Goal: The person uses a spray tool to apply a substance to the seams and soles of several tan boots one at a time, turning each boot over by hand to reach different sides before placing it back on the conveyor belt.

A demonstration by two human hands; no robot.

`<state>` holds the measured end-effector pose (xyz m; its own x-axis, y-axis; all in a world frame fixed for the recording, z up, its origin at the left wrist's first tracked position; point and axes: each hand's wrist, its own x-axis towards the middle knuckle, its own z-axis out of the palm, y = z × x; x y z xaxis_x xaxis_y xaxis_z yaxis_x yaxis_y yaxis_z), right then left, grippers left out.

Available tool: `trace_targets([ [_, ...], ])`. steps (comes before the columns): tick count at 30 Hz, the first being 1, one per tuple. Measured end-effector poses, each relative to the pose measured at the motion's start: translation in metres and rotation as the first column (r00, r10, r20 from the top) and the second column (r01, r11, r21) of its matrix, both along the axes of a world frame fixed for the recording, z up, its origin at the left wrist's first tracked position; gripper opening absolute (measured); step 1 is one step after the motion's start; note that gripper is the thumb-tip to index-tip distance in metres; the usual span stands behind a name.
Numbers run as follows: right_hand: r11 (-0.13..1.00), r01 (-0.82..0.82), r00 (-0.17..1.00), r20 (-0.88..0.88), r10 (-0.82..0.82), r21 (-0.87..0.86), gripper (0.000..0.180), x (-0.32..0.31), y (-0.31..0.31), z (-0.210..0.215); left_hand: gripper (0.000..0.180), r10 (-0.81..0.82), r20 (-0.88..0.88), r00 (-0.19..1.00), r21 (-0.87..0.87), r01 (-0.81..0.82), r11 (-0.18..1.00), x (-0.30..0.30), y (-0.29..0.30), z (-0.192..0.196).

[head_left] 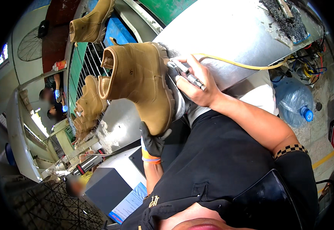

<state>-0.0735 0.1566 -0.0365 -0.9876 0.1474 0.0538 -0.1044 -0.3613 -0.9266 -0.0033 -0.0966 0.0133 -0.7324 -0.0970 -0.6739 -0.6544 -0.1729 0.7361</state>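
A tan ankle boot lies tilted in front of me, its sole edge facing right and its toe toward me. My left hand, in a dark glove with an orange cuff, is closed around the toe from below. In my bare right hand is a silver metal hand tool, pen-like with a rounded head; its exact kind is unclear. The tool's head sits right at the sole's edge near the heel, though I cannot tell whether it touches. A yellow hose runs from that hand to the right.
More tan boots stand along a wire rack on the left, another boot above. A metal table bears a heap of dark fibres. A large water bottle and cables lie right. Other people work far left.
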Motion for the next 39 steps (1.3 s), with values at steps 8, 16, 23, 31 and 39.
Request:
trace_targets([
  [8, 0.998, -0.06, 0.998, 0.017, 0.061, -0.025, 0.04, 0.022, 0.02, 0.003, 0.072, -0.088, 0.082, 0.993, 0.308, 0.058, 0.95, 0.012, 0.062, 0.006],
  [16, 0.997, -0.056, 0.998, 0.008, 0.056, 0.057, 0.035, 0.036, 0.043, 0.008, 0.07, -0.023, 0.187, 0.982, 0.548, -0.085, 0.832, 0.018, 0.091, 0.006],
  [23, 0.975, -0.207, 0.97, 0.11, 0.215, -0.078, 0.028, 0.054, 0.077, 0.013, 0.076, -0.099, 0.2, 0.975, 0.572, -0.034, 0.82, 0.014, 0.12, 0.007],
  [31, 0.973, -0.229, 0.954, 0.198, 0.226, -0.011, 0.029, 0.077, 0.138, 0.035, 0.082, -0.247, 0.245, 0.937, 0.8, -0.052, 0.598, -0.005, 0.17, 0.006],
  [39, 0.969, -0.238, 0.881, 0.434, 0.187, 0.064, 0.022, 0.063, 0.189, 0.075, 0.089, -0.35, 0.269, 0.897, 0.922, -0.134, 0.364, -0.035, 0.224, -0.012],
])
